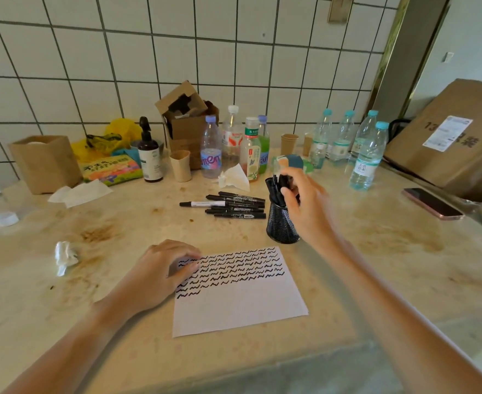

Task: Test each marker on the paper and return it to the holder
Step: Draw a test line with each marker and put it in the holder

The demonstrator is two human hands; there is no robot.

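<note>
A white paper (240, 308) lies in front of me, its upper half covered with rows of black squiggles. My left hand (160, 271) rests on the paper's upper left corner with fingers curled down onto it. A black mesh holder (281, 226) stands just beyond the paper's right corner with several black markers (274, 189) upright in it. My right hand (305, 206) is at the holder's top, its fingertips pinching one marker there. Several more black markers (231, 206) lie in a loose pile on the table to the left of the holder.
Bottles (211, 155), paper cups (180, 165), a cardboard box (188, 120) and a paper bag (45, 163) crowd the back of the stained table (120, 223). Water bottles (367, 157) stand right. A phone (431, 203) lies far right, a crumpled tissue (65, 257) left.
</note>
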